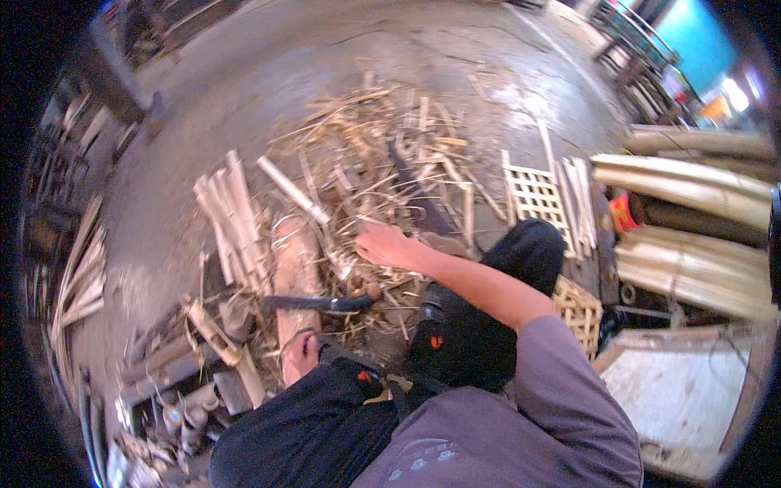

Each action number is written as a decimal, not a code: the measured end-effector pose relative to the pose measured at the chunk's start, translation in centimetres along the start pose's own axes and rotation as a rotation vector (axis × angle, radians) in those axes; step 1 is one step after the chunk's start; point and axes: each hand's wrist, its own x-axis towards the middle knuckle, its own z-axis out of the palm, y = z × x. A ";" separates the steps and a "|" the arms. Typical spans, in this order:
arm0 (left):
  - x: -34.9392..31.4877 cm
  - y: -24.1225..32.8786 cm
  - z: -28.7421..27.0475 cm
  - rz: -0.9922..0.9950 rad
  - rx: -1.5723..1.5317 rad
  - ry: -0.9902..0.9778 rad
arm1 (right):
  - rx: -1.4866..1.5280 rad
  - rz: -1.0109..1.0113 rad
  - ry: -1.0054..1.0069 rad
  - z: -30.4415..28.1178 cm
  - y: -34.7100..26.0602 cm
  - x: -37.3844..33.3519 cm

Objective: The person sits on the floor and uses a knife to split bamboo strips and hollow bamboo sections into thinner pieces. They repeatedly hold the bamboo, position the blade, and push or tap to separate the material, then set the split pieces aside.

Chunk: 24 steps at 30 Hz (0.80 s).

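My right hand [384, 243] reaches over a litter of split bamboo pieces and shavings [423, 163], its fingers closed. Motion blur hides what they hold, if anything; a thin bamboo piece [344, 177] shows just beyond the fingertips. Left of this hand lies a short wooden block [294, 259]. Across the block's near end rests a dark, curved blade-like tool [317, 303], its brownish end toward the right. A bare foot [301, 354] is beside the block's near end. My left hand is not in view.
A bamboo strip bundle [228, 213] lies left. Right are a woven bamboo lattice [537, 199], large split bamboo lengths [691, 191] and a framed pale board [675, 390]. Cluttered tools and scraps [191, 407] sit lower left. A post [114, 73] stands far left.
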 end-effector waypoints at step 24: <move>-2.2 -0.2 2.6 -0.188 -0.183 0.478 | 0.680 0.443 0.076 8.7 0.2 16.4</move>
